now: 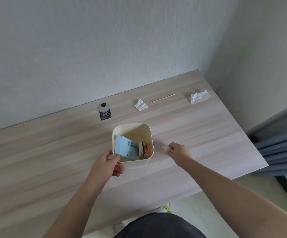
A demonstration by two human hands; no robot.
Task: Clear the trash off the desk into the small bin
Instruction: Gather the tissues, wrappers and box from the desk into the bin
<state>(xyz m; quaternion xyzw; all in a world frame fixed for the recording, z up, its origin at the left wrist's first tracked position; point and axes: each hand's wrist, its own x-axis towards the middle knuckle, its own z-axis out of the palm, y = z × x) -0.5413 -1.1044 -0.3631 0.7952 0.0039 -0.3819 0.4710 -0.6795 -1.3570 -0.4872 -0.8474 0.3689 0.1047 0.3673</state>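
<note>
Meanwhile, left hand [111,163] gripping bin [148,134] rim, right hand [178,150] pinching tissue scrap [165,148] just beside, bare desk [216,143] rightward.

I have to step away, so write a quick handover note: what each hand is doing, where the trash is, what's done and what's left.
Left hand: gripping the bin at its near-left rim.
Right hand: pinching a small white scrap on the desk, right of the bin.
Done: blue carton and a wrapper are in the bin.
Left: this scrap, the small tissue, the wooden stick, the larger tissue, all near the far edge.
</note>
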